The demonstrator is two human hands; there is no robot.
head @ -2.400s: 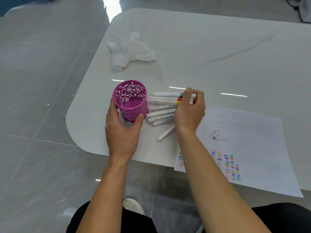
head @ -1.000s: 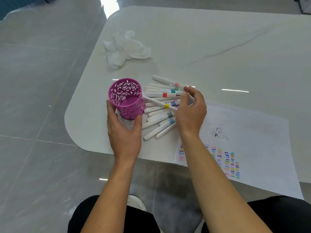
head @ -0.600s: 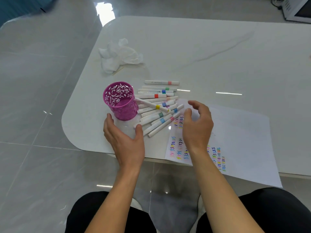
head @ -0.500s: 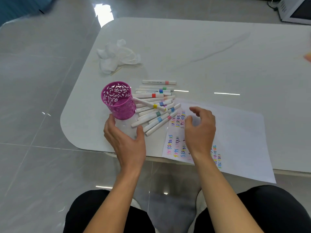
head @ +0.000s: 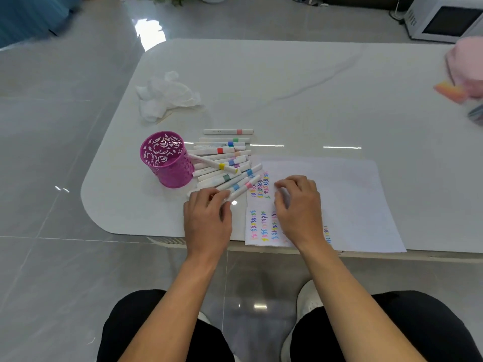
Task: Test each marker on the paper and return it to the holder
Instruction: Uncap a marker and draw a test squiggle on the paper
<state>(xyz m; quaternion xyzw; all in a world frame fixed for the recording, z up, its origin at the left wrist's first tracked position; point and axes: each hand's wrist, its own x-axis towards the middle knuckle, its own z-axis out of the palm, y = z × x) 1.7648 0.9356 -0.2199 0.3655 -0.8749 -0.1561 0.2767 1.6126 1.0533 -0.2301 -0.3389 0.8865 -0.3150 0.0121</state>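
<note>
Sitting at the near edge of the white surface (head: 287, 87), the person had both forearms reaching forward over dark trousers and a grey tiled floor (head: 52, 257). The left hand (head: 207, 220) lay palm down at the near end of the marker pile, its fingers (head: 209, 195) curled onto the near tips of the closest markers, among them the pink-banded marker (head: 247, 184); whether they actually pinched one could not be told. Just to its right, the right hand (head: 300, 210) rested on the paper (head: 352, 199), fingers (head: 287, 182) bent with their tips down on the sheet, and whether they held anything could not be told either. The paper lay flat at the near edge, with rows of small coloured squiggles along its left side, partly under the right hand.

Beyond the left hand the markers (head: 222, 152) lay fanned out on the surface, white barrels with coloured bands, the nearest ones overlapping the paper's left edge. One yellow-banded marker (head: 222, 166) lay slantwise across the others. Left of the pile and touching it stood the magenta cut-out holder (head: 170, 165), upright. One pink-banded pen (head: 227, 131) lay alone just beyond the pile. Farther left sat a crumpled white tissue (head: 164, 96). At the far right edge was a blurred pink object (head: 467, 64), and on the floor past the surface a white microwave (head: 444, 19).
</note>
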